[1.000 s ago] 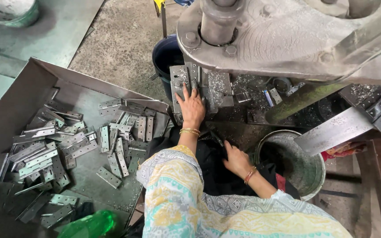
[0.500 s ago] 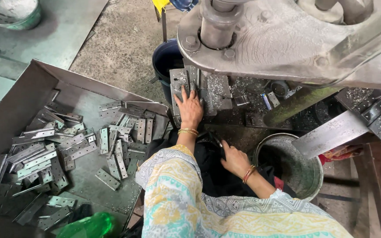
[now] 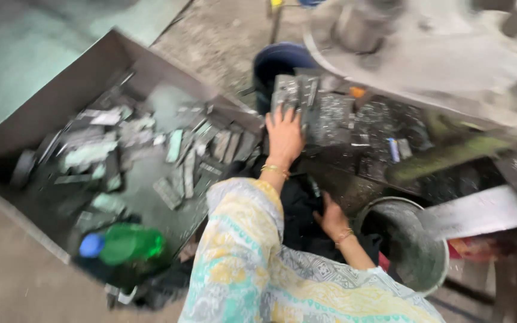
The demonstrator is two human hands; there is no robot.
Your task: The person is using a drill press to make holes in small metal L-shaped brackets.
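My left hand (image 3: 285, 136) lies on the dark metal press bed (image 3: 330, 119), and the big grey machine arm (image 3: 426, 54) hangs close above, so room is tight there. The round grey metal bucket (image 3: 414, 251) blocks my right. The flat grey tray (image 3: 79, 90) is open on top.

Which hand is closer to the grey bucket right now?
The right hand. It rests low, just left of the bucket rim. The left hand is farther off, up on the metal plate at the press bed, beside the tray of parts.
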